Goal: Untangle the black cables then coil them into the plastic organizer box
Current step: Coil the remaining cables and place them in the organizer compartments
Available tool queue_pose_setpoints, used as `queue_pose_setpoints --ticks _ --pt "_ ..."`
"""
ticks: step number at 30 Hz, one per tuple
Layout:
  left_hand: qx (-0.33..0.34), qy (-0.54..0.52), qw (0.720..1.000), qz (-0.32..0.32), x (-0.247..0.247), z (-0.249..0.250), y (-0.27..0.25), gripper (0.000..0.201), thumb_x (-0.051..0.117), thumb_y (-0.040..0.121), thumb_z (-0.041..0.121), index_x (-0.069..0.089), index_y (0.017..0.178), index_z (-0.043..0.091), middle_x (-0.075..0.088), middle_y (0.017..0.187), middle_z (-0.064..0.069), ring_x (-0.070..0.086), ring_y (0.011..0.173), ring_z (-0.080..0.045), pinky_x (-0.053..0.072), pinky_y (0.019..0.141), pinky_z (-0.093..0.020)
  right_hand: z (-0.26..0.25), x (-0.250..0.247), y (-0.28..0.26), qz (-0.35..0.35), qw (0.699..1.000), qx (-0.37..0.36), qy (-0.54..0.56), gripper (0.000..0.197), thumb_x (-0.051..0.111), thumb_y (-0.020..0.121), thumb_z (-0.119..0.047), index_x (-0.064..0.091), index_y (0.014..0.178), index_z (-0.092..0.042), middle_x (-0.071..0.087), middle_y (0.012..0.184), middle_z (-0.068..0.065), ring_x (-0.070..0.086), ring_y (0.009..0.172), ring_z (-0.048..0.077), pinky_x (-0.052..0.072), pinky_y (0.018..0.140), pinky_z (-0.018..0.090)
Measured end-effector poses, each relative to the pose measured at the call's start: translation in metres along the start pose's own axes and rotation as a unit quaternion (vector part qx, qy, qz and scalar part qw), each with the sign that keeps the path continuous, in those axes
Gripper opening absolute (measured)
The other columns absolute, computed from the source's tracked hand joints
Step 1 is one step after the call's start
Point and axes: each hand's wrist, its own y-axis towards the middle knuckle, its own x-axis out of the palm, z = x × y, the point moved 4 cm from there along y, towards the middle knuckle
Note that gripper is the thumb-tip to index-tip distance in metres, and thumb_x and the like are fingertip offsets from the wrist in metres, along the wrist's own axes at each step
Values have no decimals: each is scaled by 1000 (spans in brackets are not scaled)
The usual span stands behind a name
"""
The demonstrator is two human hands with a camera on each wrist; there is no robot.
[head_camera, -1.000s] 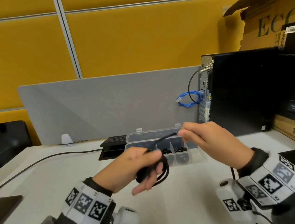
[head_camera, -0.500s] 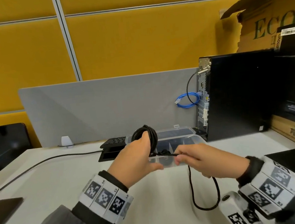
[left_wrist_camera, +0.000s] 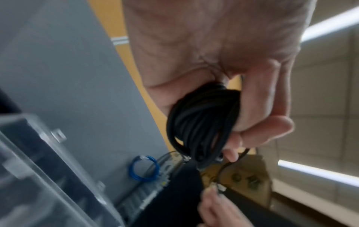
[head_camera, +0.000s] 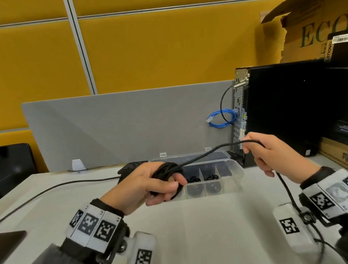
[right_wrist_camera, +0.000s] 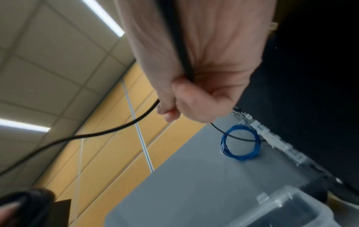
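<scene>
Since half a second ago the right hand [head_camera: 269, 155] has swung up and right, its grip pinching the thin black rubber cable [head_camera: 208, 153] taut from the bundle wound round the left hand's [head_camera: 144, 187] curled fingers, so another wrap seems due before the coil goes into the clear plastic organizer box [head_camera: 233, 167] on the table just behind.

Both forearms wear dark grey sleeves with black cuffs. A white band [head_camera: 94, 224] of black-and-white square markers wraps the left wrist, a like band [head_camera: 340, 194] the right. Under each wrist sits a white, marker-tagged camera housing [head_camera: 143, 255] on a black bracket.
</scene>
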Motion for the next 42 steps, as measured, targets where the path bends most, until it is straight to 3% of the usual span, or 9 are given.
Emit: queue_pose_setpoints --ticks 2,6,8,15,21,25,31,37,42 --pt "31 -40 999 -5 6 6 2 30 65 65 20 63 90 2 53 55 -1 37 33 -6 35 51 -19 -1 6 3 19 1000 7 -16 7 52 91 -27 52 90 -20 52 58 0 41 37 3 36 38 14" --pt "57 -7 996 75 6 10 10 23 66 72 15 62 91 2 60 60 -3 42 37 -8 45 59 -19 -16 36 -3 -45 978 -67 -193 72 60 78 -52 25 140 -36 51 115 -9 49 106 5 43 93 24" --pt "55 44 991 111 7 7 14 21 67 71 16 61 88 4 63 61 -2 42 40 -10 45 58 -19 -36 57 -11 -94 973 -123 -169 70 54 84 -53 16 142 -44 44 131 -14 40 123 3 36 104 29" --pt "63 50 988 131 8 1 12 68 63 64 70 64 94 10 65 63 -4 50 52 -12 43 60 -16 -75 76 -28 -73 981 -174 50 6 50 94 -24 52 92 -18 53 59 -12 43 53 6 34 52 17" --pt "99 -209 939 253 -13 4 16 30 46 93 19 63 100 -4 74 92 -6 67 74 -6 50 78 -21 -80 105 -61 -76 893 -277 -347 47 12 94 -60 47 89 -29 57 51 -6 50 38 14 26 34 24" --pt "98 -211 946 225 0 4 20 30 36 98 15 61 104 0 72 105 -7 67 100 -14 52 87 -24 -86 106 -59 -1 867 -344 -361 38 20 99 -47 47 81 -27 51 48 -6 44 32 16 19 33 22" --pt "41 86 987 131 14 -2 14 63 38 90 60 65 90 3 70 76 -15 64 76 -16 42 84 -29 -101 48 -28 118 912 -299 -254 34 32 94 -50 55 85 -27 54 59 -8 51 48 13 40 38 30" --pt "40 30 999 -9 19 9 4 18 59 82 14 60 94 0 56 50 -1 42 39 -14 42 57 -16 -70 69 -3 -155 971 -180 -11 31 38 96 -37 55 79 -18 52 69 -7 47 65 4 40 64 19" --pt "29 75 993 85 6 10 2 20 52 78 14 58 91 1 47 46 0 37 41 -14 39 56 -19 -81 52 -6 -85 973 -213 -33 44 37 88 -51 47 65 -16 42 56 -3 40 53 8 33 54 20"
